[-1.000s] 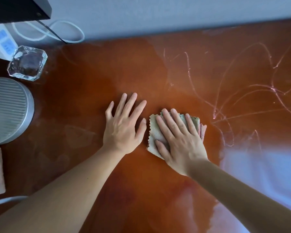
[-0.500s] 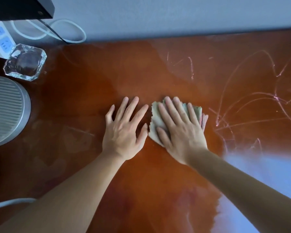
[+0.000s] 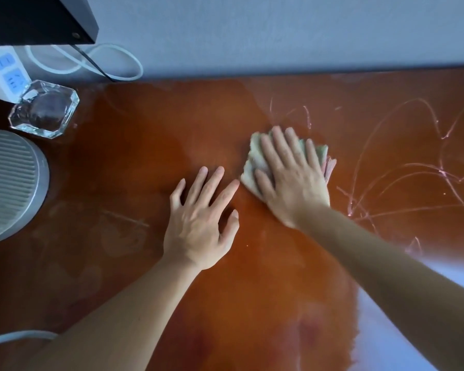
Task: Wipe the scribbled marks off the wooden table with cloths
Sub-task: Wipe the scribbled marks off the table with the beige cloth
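Wooden table (image 3: pixel 145 162), glossy reddish-brown: pale cloth (image 3: pixel 255 156) mid-surface; pink scribbled marks (image 3: pixel 413 170) toward right edge; glass ashtray (image 3: pixel 44 108), white power strip (image 3: pixel 4 73), grey ribbed round appliance (image 3: pixel 11 183) along left edge.

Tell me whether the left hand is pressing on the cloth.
No: the left hand lies flat on the bare wooden table, while only the right hand presses the cloth.

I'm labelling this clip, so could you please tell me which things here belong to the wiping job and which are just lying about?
Job:
right hand pressing the cloth
left hand flat on the table
scribbled marks

Lying about:
glass dish
round grey ribbed object
power strip
white cable
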